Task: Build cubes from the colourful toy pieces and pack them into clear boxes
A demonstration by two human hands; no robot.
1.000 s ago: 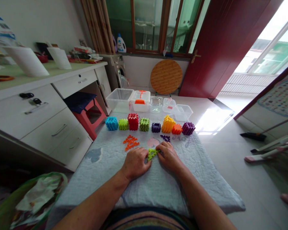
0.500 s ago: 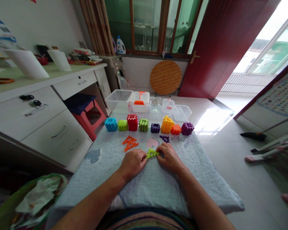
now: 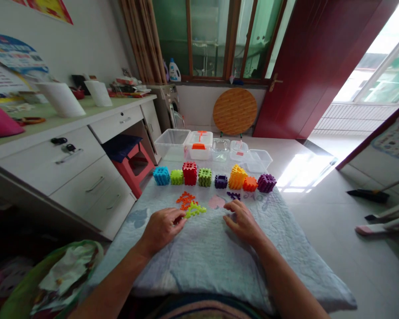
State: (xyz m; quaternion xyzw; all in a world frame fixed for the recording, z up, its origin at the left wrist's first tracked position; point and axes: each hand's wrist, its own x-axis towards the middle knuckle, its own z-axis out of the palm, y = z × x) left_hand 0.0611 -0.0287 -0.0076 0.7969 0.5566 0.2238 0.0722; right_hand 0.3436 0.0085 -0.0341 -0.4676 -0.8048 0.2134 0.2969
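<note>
Between thumb and fingers, my left hand pinches the left corner of a lime-green triangular interlocking tile, which is close to the cloth. Just behind it lie orange interlocking tiles, partly overlapped by the green one in this view. My right hand holds nothing; its thumb and fingers are apart over the cloth. A flat dark-purple tile lies right beyond its fingertips.
A row of stacked tile blocks crosses the table, including a blue block, a red block, a yellow block and a purple block. Behind stand clear plastic boxes and an orange-latched box. A stool stands left.
The lime-green tile has moved left toward the orange tiles with my left hand. My right hand has let go of it and opened. The whole view has shifted slightly.
</note>
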